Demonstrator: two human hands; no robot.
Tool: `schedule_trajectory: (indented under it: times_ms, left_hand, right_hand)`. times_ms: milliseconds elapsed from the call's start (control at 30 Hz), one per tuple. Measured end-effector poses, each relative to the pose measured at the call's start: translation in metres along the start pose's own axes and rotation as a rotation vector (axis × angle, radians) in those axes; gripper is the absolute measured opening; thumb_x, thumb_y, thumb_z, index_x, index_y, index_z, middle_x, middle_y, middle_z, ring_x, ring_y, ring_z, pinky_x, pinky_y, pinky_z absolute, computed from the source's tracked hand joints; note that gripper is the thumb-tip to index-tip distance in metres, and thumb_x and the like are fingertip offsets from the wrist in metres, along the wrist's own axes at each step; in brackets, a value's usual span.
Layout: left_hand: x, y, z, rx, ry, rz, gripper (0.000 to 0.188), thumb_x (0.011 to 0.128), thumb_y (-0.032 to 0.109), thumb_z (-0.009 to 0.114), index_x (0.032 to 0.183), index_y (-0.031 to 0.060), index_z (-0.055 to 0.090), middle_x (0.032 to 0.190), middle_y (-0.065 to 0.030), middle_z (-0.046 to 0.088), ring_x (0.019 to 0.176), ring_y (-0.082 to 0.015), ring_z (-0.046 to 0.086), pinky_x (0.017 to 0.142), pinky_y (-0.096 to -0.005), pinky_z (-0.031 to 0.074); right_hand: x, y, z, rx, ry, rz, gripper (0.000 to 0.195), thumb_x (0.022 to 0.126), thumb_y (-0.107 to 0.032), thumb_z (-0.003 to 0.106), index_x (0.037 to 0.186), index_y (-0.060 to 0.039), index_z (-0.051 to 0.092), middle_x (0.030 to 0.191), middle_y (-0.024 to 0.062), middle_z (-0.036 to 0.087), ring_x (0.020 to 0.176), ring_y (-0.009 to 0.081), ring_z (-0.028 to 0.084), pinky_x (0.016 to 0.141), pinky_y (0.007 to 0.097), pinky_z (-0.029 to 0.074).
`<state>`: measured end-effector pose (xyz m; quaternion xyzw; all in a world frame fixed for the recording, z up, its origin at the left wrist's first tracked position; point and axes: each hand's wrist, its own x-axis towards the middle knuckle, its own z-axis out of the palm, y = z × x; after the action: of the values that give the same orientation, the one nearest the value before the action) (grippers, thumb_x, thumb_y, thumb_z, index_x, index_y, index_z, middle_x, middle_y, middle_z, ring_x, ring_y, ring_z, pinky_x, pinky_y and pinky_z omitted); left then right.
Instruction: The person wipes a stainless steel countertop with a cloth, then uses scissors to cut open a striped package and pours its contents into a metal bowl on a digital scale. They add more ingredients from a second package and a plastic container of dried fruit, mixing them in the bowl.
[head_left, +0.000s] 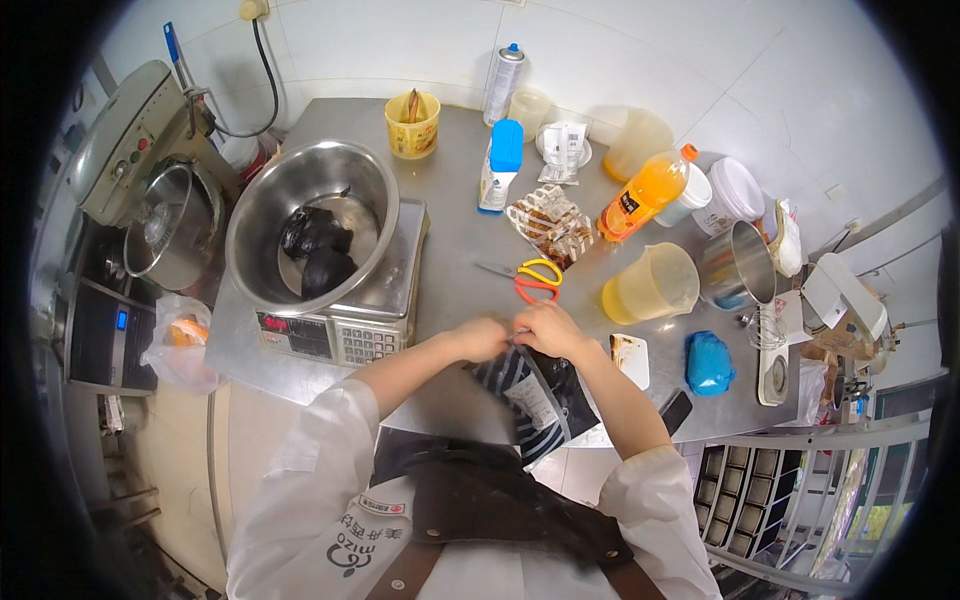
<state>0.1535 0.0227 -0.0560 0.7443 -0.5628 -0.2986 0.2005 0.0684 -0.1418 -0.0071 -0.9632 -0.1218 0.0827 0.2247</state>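
Both my left hand (480, 339) and my right hand (551, 328) grip the top edge of a black striped plastic bag (532, 397), close together above the front of the steel table. A pale label with writing faces up on the bag, whose lower end hangs past the table edge. Just beyond my hands lie scissors (534, 277) with one yellow and one red handle. To the left, a large steel bowl (247, 225) rests on a digital scale (367, 341) with a lit red display. Glossy black lumps (319, 251) lie inside it.
A measuring jug (652, 285) with yellow liquid, an orange juice bottle (649, 193), a steel pot (739, 266), a blue bag (709, 364), a white scraper (630, 360) and a phone (673, 412) occupy the right side. A stand mixer (127, 142) is at left, a carton (500, 165) behind.
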Motion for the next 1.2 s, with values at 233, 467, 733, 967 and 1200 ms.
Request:
schedule_trajectory:
  times_ms: [233, 467, 733, 967, 1200]
  left_hand:
    - [-0.014, -0.006, 0.005, -0.058, -0.059, -0.026, 0.024, 0.077, 0.024, 0.053, 0.077, 0.0027, 0.064, 0.08, -0.0203, 0.062, 0.075, -0.0363, 0.059, 0.069, -0.0441, 0.047]
    - [-0.038, 0.008, -0.002, -0.088, -0.173, -0.124, 0.024, 0.079, 0.024, 0.05, 0.075, 0.0044, 0.064, 0.079, -0.0178, 0.063, 0.075, -0.0339, 0.06, 0.067, -0.0439, 0.046]
    - [-0.048, 0.015, 0.005, -0.218, -0.105, -0.277, 0.024, 0.081, 0.018, 0.048, 0.07, 0.0006, 0.061, 0.064, -0.0143, 0.062, 0.059, -0.0248, 0.063, 0.06, -0.0367, 0.049]
    - [-0.057, 0.012, 0.011, -0.313, -0.032, -0.236, 0.021, 0.08, 0.017, 0.048, 0.071, 0.0031, 0.06, 0.064, -0.0119, 0.063, 0.058, -0.0223, 0.064, 0.059, -0.0358, 0.049]
    - [-0.068, 0.021, 0.016, -0.482, -0.152, -0.371, 0.023, 0.083, 0.017, 0.048, 0.07, 0.0018, 0.06, 0.065, -0.006, 0.065, 0.059, -0.0179, 0.064, 0.059, -0.0304, 0.05]
  right_hand:
    - [0.009, 0.004, 0.011, 0.06, 0.031, -0.069, 0.012, 0.07, -0.016, 0.064, 0.073, -0.0077, 0.057, 0.073, 0.0084, 0.058, 0.079, 0.0282, 0.055, 0.078, 0.0382, 0.039]
    - [0.018, 0.006, 0.016, 0.042, 0.02, -0.136, 0.012, 0.067, -0.017, 0.064, 0.07, -0.0068, 0.058, 0.073, 0.0109, 0.059, 0.078, 0.0313, 0.055, 0.073, 0.0415, 0.043]
    - [0.01, -0.021, 0.018, -0.012, 0.217, -0.178, 0.009, 0.073, -0.016, 0.055, 0.071, -0.0081, 0.056, 0.076, 0.008, 0.057, 0.08, 0.0287, 0.053, 0.074, 0.0401, 0.042]
    - [0.031, -0.027, 0.08, -0.27, 0.12, -0.065, 0.023, 0.077, -0.036, 0.059, 0.072, -0.0139, 0.061, 0.065, 0.0061, 0.062, 0.061, 0.0243, 0.062, 0.06, 0.0364, 0.049]
    - [0.038, -0.026, 0.09, -0.294, 0.086, -0.055, 0.039, 0.087, -0.044, 0.044, 0.065, -0.0182, 0.064, 0.058, 0.0076, 0.062, 0.05, 0.0262, 0.061, 0.05, 0.0398, 0.049]
